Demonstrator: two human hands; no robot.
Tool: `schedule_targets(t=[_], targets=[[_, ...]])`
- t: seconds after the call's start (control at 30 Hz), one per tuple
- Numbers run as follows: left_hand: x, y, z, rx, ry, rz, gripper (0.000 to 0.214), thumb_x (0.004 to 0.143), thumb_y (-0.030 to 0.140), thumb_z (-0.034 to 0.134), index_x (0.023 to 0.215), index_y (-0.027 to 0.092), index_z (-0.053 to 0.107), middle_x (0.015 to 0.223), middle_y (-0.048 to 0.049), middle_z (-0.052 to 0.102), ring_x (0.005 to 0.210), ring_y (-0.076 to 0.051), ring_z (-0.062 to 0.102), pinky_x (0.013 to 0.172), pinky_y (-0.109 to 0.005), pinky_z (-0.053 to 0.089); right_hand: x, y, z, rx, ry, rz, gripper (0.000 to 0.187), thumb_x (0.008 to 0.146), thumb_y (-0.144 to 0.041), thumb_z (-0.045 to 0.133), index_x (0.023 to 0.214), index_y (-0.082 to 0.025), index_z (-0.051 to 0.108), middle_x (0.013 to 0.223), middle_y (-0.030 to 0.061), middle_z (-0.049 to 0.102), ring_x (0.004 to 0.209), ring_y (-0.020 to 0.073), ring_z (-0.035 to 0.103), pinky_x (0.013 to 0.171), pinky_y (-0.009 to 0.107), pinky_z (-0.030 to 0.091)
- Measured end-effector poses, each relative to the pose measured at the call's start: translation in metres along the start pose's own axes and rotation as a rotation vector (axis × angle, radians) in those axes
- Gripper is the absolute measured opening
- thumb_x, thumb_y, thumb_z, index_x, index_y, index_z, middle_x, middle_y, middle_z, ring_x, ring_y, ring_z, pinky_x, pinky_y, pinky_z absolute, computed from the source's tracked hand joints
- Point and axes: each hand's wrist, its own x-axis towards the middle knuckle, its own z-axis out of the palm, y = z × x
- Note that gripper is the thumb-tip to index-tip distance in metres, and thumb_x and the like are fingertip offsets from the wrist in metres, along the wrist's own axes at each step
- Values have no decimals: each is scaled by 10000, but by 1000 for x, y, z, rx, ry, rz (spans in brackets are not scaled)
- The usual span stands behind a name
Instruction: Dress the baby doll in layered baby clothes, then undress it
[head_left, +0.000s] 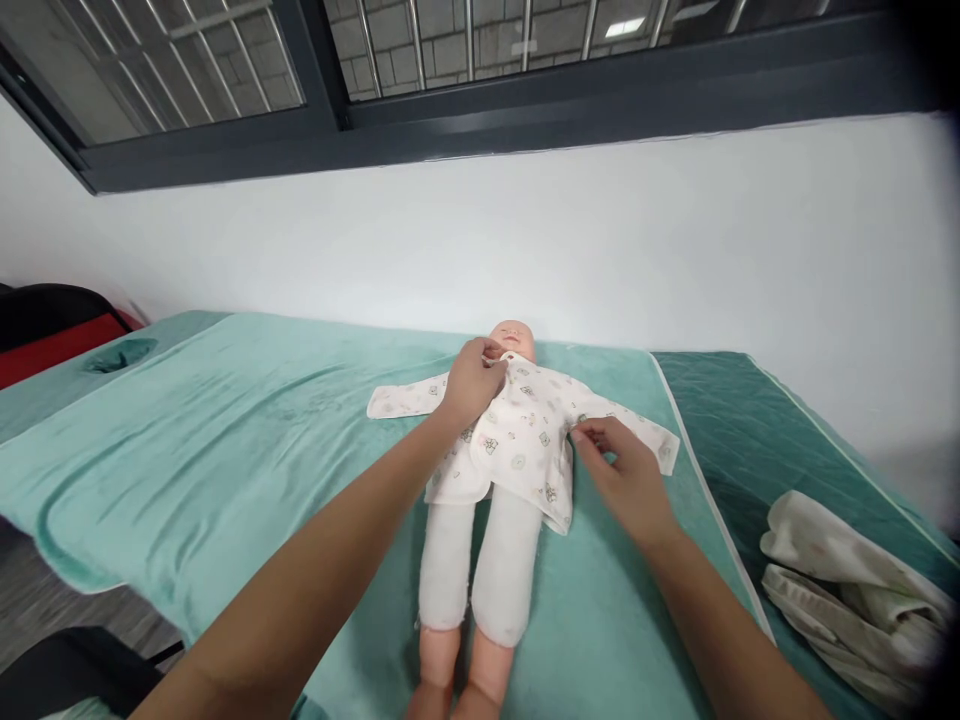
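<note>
A baby doll [511, 334] lies on its back, head toward the wall, on a light green blanket [247, 430]. It wears a white printed baby shirt [521, 425] with both sleeves spread out, and white leggings [508, 570] down to the lower legs. My left hand [477, 380] is at the shirt's neckline below the doll's chin, its fingers closed on the fabric edge. My right hand [619, 465] pinches the side of the shirt below the armpit, on the right of the picture. One front panel overlaps the other.
A crumpled pale cloth [851, 600] lies on a dark green cover [712, 430] at the right. Behind the bed rises a white wall [600, 240] under a dark window frame [480, 128]. At far left is a black and red object [60, 335]; a black chair-like shape [79, 665] stands at lower left.
</note>
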Motion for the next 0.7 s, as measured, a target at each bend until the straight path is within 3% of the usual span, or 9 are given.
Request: schedule_targets(t=[0.1,0.23,0.37,0.47,0.57,0.7], targets=[[-32,-18,-13,-14,112,3,194,907,293,498,1059,227,599,1137,-47,663,1013,-158,620,895,-277,490,12,23,-14,-153,85,146,299,899,-472,524,930,-212,670,868,52,698,763,215,619,724,354,462],[-78,-69,-34,22,198,-143,216,931,289,427,1031,224,606,1096,-46,693,1055,-178,629,928,-305,495,16,52,-39,-259,326,199,288,864,-435,534,952,-192,660,944,100,692,804,230,632,737,351,463],[-99,-107,-51,146,222,-258,215,883,236,437,994,229,621,1042,-41,718,1005,-205,653,910,-333,503,8,80,-61,-552,282,341,361,846,-482,540,992,-165,632,1001,202,667,953,330,599,764,425,423],[-97,-112,-54,240,277,-295,291,867,203,444,1115,229,595,1101,-49,720,1069,-218,646,941,-344,480,0,90,-67,-612,224,440,445,838,-556,529,981,-146,632,974,255,651,957,370,581,728,451,396],[-93,-108,-54,291,264,-277,386,870,188,448,1237,247,553,1149,-34,728,1143,-226,623,983,-357,447,-1,87,-64,-485,206,532,405,823,-556,555,957,-181,628,937,202,680,815,316,603,696,431,402],[-95,-107,-53,327,196,-221,456,896,202,426,1337,260,525,1229,-23,713,1215,-231,587,1023,-376,414,2,81,-57,-259,294,507,367,747,-430,661,1011,-175,646,950,145,704,830,275,631,762,403,446]])
